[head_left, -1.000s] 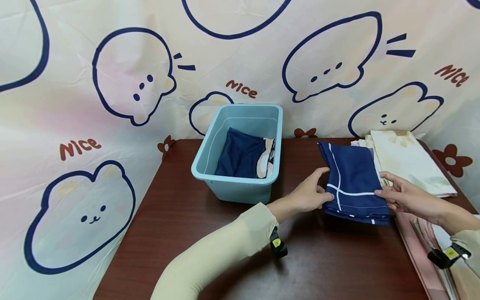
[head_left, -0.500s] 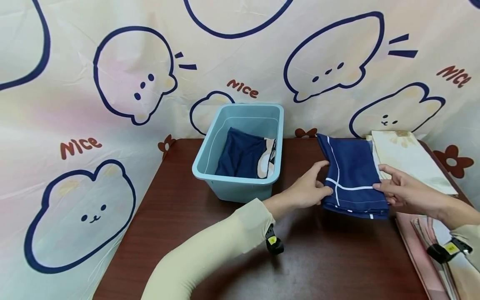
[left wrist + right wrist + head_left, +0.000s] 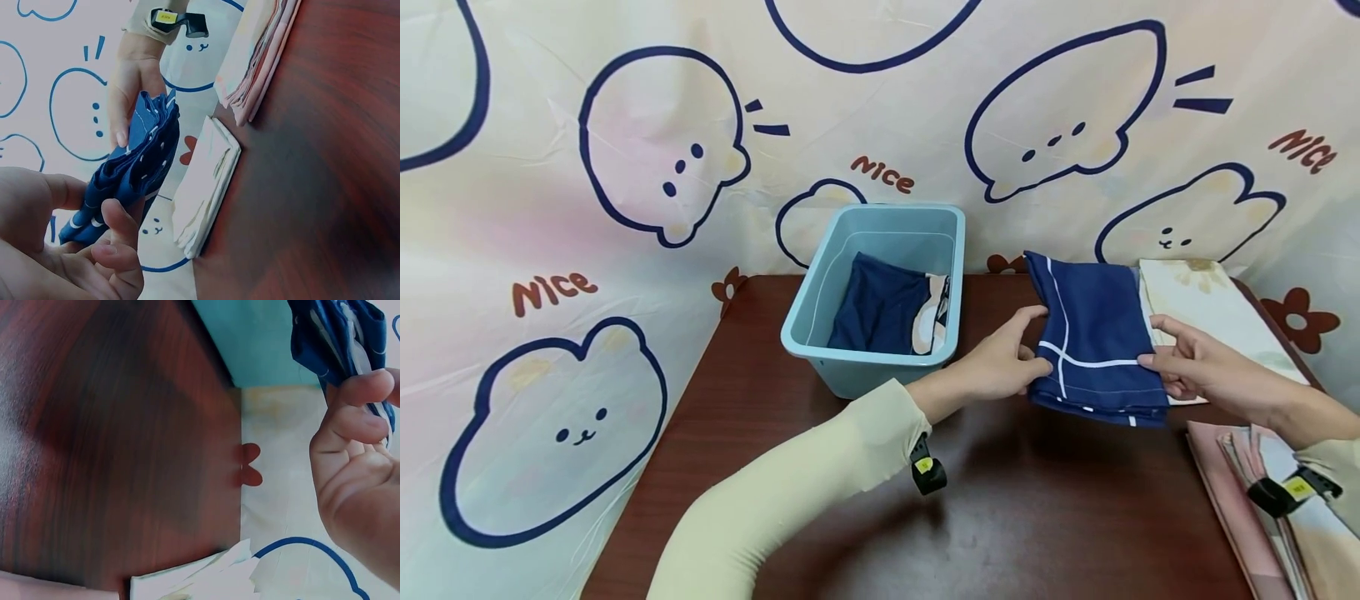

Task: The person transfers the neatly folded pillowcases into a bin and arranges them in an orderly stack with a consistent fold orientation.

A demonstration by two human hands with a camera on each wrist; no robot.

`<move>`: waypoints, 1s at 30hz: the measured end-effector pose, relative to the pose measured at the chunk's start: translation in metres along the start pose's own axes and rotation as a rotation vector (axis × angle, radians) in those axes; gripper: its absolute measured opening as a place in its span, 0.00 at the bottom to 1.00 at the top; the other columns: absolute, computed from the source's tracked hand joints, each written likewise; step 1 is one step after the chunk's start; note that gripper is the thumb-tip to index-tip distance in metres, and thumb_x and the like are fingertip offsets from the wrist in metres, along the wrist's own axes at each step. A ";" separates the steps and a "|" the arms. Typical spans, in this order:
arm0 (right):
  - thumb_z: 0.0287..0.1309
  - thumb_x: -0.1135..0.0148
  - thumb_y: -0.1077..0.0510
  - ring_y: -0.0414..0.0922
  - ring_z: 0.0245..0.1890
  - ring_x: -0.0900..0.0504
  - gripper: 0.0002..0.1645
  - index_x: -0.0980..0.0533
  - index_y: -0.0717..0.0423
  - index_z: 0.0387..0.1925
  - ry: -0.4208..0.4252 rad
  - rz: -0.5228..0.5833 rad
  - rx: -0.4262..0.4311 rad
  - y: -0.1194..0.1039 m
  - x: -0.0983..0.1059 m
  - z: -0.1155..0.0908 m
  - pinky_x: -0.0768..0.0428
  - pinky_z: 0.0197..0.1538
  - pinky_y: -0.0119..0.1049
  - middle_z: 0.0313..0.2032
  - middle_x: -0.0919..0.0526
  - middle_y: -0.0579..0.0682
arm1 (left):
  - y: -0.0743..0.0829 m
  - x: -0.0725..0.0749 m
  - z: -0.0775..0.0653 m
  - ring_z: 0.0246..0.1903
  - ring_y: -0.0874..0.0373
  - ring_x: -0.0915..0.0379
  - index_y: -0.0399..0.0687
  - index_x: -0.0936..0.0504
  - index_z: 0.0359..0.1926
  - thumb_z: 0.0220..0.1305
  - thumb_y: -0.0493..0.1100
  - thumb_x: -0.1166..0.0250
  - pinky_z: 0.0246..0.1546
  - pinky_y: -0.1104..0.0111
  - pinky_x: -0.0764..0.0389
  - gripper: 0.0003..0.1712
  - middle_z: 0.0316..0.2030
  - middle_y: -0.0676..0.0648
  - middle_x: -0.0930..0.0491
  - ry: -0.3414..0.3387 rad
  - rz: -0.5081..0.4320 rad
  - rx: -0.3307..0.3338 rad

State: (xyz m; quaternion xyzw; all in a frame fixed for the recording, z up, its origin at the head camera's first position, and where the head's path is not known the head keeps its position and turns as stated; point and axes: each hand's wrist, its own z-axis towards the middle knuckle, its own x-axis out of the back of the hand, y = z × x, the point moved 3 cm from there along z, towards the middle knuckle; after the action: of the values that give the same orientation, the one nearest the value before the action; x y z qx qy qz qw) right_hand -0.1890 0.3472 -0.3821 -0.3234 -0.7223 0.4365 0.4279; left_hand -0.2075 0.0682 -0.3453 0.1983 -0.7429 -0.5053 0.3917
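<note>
Both hands hold a folded navy cloth with white lines (image 3: 1097,321) above the right side of the table. The left hand (image 3: 1000,358) pinches its left edge between thumb and fingers. At the opposite edge, the right hand (image 3: 1206,367) grips it, thumb on top. The left wrist view shows the stacked folds of the navy cloth (image 3: 134,156) from their end. In the right wrist view, the right hand's fingers (image 3: 359,422) curl at the cloth's edge. Left of the hands, a light blue bin (image 3: 872,360) contains another folded navy cloth (image 3: 880,308) with a beige and black patterned part.
A folded cream cloth (image 3: 1232,325) lies at the back right of the dark red wooden table (image 3: 1037,525). Pink and pale folded cloths (image 3: 1217,492) lie at the front right. A printed curtain (image 3: 925,125) hangs close behind the table.
Both hands have raised the folded navy cloth and shifted it slightly to the left. More of the pink folded cloths shows now. The bin stays in place.
</note>
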 end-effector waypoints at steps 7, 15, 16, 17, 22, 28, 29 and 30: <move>0.78 0.53 0.58 0.46 0.19 0.32 0.20 0.46 0.36 0.62 0.012 0.009 0.031 -0.012 -0.004 0.002 0.38 0.24 0.46 0.19 0.32 0.42 | 0.003 0.008 -0.002 0.26 0.60 0.21 0.61 0.48 0.78 0.72 0.40 0.40 0.29 0.72 0.22 0.40 0.41 0.44 0.14 0.001 0.016 -0.001; 0.78 0.53 0.57 0.45 0.19 0.31 0.21 0.45 0.36 0.62 0.035 -0.001 0.024 -0.023 -0.007 0.008 0.40 0.27 0.48 0.18 0.32 0.43 | 0.006 0.017 -0.007 0.25 0.58 0.21 0.61 0.49 0.78 0.72 0.40 0.41 0.28 0.72 0.22 0.40 0.42 0.44 0.15 0.019 0.062 -0.011; 0.78 0.52 0.57 0.45 0.19 0.31 0.21 0.46 0.36 0.63 0.038 -0.003 0.026 -0.024 -0.008 0.008 0.40 0.27 0.47 0.18 0.32 0.43 | 0.007 0.018 -0.008 0.26 0.58 0.21 0.61 0.49 0.78 0.72 0.40 0.41 0.29 0.71 0.22 0.40 0.43 0.43 0.15 0.022 0.065 -0.011; 0.78 0.52 0.57 0.45 0.19 0.31 0.22 0.46 0.36 0.64 0.041 -0.007 0.030 -0.026 -0.009 0.008 0.39 0.27 0.47 0.18 0.32 0.43 | 0.008 0.020 -0.009 0.27 0.58 0.20 0.62 0.49 0.78 0.72 0.40 0.42 0.29 0.71 0.21 0.40 0.44 0.43 0.15 0.024 0.067 -0.011; 0.77 0.51 0.57 0.45 0.19 0.31 0.21 0.44 0.34 0.62 0.055 -0.011 0.047 -0.037 -0.013 0.008 0.40 0.27 0.47 0.19 0.30 0.42 | 0.010 0.025 -0.014 0.29 0.59 0.20 0.61 0.50 0.79 0.72 0.39 0.42 0.29 0.71 0.20 0.41 0.46 0.42 0.15 0.029 0.056 -0.017; 0.78 0.51 0.56 0.44 0.20 0.30 0.22 0.44 0.36 0.64 0.047 -0.021 0.051 -0.048 -0.016 0.009 0.35 0.25 0.43 0.20 0.29 0.43 | 0.013 0.034 -0.019 0.32 0.59 0.19 0.59 0.50 0.79 0.73 0.38 0.43 0.34 0.65 0.16 0.40 0.51 0.39 0.15 0.024 0.035 -0.019; 0.78 0.51 0.56 0.44 0.20 0.29 0.23 0.46 0.38 0.66 0.050 -0.022 0.045 -0.049 -0.016 0.009 0.33 0.25 0.42 0.20 0.29 0.43 | 0.014 0.036 -0.020 0.31 0.58 0.19 0.58 0.50 0.79 0.73 0.38 0.43 0.34 0.65 0.16 0.40 0.51 0.39 0.15 0.023 0.030 -0.019; 0.78 0.51 0.55 0.43 0.20 0.29 0.25 0.47 0.40 0.68 0.049 -0.022 0.044 -0.051 -0.016 0.010 0.31 0.26 0.41 0.20 0.29 0.43 | 0.014 0.037 -0.021 0.31 0.58 0.19 0.58 0.51 0.79 0.73 0.37 0.44 0.34 0.65 0.16 0.40 0.52 0.38 0.16 0.021 0.021 -0.020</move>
State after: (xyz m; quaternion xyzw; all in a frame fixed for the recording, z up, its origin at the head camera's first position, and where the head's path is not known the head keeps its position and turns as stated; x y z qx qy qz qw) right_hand -0.1955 0.3093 -0.3437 -0.3165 -0.7052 0.4395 0.4575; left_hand -0.2129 0.0360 -0.3144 0.1920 -0.7356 -0.5066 0.4068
